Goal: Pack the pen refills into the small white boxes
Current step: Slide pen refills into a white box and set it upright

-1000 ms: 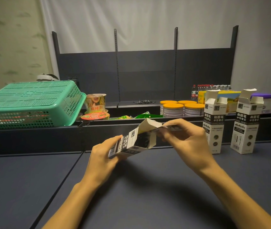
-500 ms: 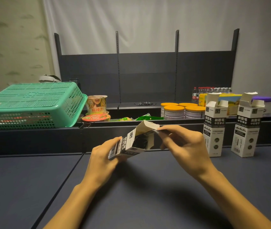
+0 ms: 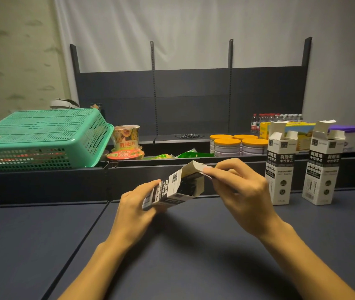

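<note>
I see the left hand (image 3: pixel 135 207) gripping the lower end of a small white box (image 3: pixel 173 189) held above the table (image 3: pixel 42 245) near its far edge. Its long axis tilts up to the right, open mouth toward the right hand (image 3: pixel 240 191), which pinches the top flap.

Both bare forearms reach forward from the lower edge of the view, converging above the dark table. The left hand (image 3: pixel 136 204) curls around the lower end of a small white box (image 3: pixel 172 189), thumb on top, holding it tilted. The right hand (image 3: pixel 240 191) is raised slightly higher, wrist bent, its thumb and forefinger pinching the box's open top flap.
</note>
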The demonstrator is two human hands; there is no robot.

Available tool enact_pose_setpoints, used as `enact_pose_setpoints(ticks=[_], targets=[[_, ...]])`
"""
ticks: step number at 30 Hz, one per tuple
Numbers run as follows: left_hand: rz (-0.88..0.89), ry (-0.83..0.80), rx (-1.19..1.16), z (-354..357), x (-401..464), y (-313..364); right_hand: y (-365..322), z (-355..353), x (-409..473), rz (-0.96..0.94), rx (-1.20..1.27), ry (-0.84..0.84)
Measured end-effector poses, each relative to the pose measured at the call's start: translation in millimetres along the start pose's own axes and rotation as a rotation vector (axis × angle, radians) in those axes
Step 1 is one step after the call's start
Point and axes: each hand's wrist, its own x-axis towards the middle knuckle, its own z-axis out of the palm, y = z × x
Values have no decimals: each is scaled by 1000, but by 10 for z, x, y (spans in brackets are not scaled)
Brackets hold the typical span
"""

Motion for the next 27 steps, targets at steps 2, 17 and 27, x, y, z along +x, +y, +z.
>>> enact_pose_setpoints(ticks=[2, 17, 27], targets=[[1, -4, -5, 0, -2, 2, -12, 34, -24, -16, -7, -54], [17, -15, -6, 39, -5, -61, -67, 67, -49, 36, 70, -181], [81, -20, 30, 60, -6, -49, -81, 115, -77, 108, 71, -273]])
